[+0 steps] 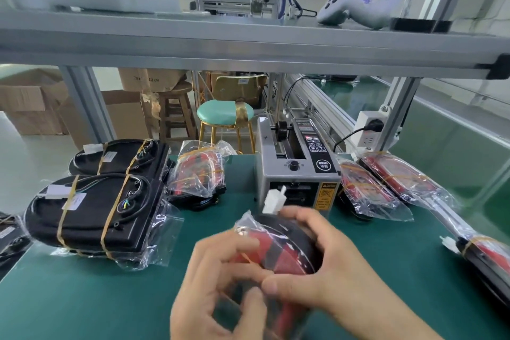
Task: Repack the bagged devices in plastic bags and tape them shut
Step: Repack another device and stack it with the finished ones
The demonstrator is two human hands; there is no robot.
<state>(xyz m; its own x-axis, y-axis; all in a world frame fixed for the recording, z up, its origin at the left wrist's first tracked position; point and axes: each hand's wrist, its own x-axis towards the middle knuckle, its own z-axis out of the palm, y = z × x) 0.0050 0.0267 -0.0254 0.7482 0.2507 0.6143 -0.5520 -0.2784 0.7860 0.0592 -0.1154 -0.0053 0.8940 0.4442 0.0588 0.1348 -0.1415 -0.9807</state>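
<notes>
both hands — left hand (218, 279), right hand (317, 262) — grip 1 red-black device (278, 243) in its plastic bag (245, 226) before the tape dispenser (295, 171); untaped yet — bagged devices (91, 212) wait alongside.

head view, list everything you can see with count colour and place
bagged devices, black side up: two, black with yellow bands, table left
bagged devices, red side up: one left of the machine, two right of it, one at the right edge
tape machine: one, grey, table centre back
held device: one, red and black, in a clear bag with a white plug sticking out, table front
table: one, green mat
controller: one, light grey, upper shelf
stool: one, mint seat, behind the table
hands: left and right, both gripping the held device
</notes>
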